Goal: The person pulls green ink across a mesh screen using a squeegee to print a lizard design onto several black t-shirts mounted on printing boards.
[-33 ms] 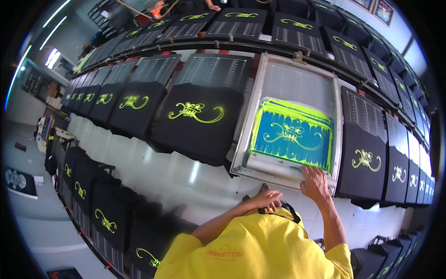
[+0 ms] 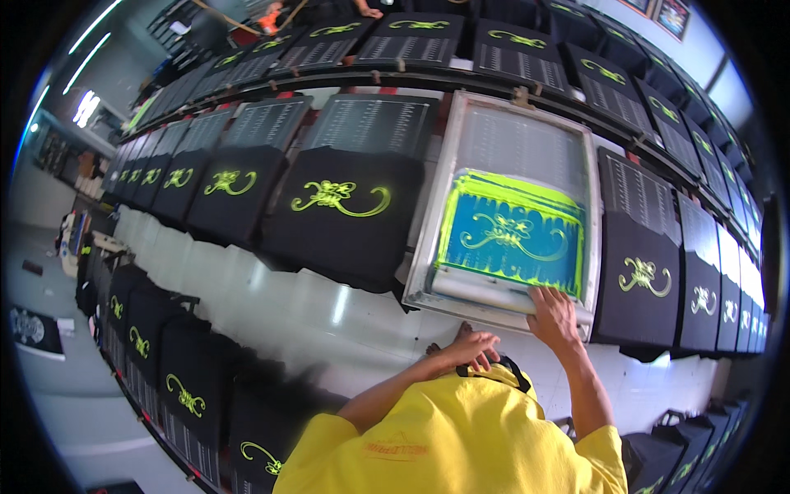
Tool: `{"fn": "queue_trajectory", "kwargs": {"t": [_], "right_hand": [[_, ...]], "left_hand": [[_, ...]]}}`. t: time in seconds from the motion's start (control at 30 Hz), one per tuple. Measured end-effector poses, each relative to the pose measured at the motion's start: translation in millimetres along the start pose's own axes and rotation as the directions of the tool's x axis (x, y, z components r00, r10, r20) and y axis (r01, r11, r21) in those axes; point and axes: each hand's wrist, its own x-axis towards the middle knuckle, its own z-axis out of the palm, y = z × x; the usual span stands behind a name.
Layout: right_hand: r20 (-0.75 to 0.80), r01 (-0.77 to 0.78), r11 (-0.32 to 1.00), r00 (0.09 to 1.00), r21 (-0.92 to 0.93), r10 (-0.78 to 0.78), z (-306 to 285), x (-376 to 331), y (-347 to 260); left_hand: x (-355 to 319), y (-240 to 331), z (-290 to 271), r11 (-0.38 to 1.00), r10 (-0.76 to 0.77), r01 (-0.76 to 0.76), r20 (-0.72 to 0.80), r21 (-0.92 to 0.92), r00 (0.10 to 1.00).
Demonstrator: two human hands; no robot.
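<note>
A metal-framed printing screen lies over a black shirt on the long table, its blue stencil smeared with neon yellow-green ink. My right hand presses down on the pale squeegee bar at the screen's near edge, fingers over it. My left hand hangs just below the screen frame with bent fingers, by a black strap on my yellow shirt; whether it grips the strap is unclear. To the left lies a black shirt printed with a yellow-green ornament.
Rows of black shirts with the same ornament run along the table to the left, to the right and on the far row. More printed shirts hang on a lower rack at left. Another person's hands work at the top.
</note>
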Motion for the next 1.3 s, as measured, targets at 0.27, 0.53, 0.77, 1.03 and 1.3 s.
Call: {"fn": "queue_trajectory", "kwargs": {"t": [0.27, 0.53, 0.77, 1.03, 1.3], "right_hand": [[-0.204, 0.010, 0.999, 0.979, -0.042, -0.018, 11.3, 4.5, 5.9], [-0.358, 0.013, 0.993, 0.932, -0.115, -0.053, 24.4, 108.3, 87.5], [-0.323, -0.007, 0.991, 0.946, -0.135, -0.037, 33.0, 147.5, 118.4], [-0.079, -0.076, 0.997, 0.994, -0.014, 0.075, -3.4, 165.2, 113.1], [0.410, -0.234, 0.934, 0.906, 0.271, 0.108, -33.0, 219.5, 166.7]], "left_hand": [[24.0, -3.5, 1.1, 0.987, -0.013, 0.005, -0.052, -0.161, 0.999], [25.4, 10.2, 0.1, 0.938, -0.081, 0.052, -0.072, -0.342, 0.994], [23.3, 7.8, -1.1, 0.915, -0.102, 0.076, -0.045, -0.396, 0.994], [23.7, 1.5, -3.5, 0.886, -0.061, 0.030, -0.052, -0.462, 0.997], [19.6, 13.0, 0.9, 0.888, -0.080, 0.045, -0.057, -0.458, 0.995]]}}
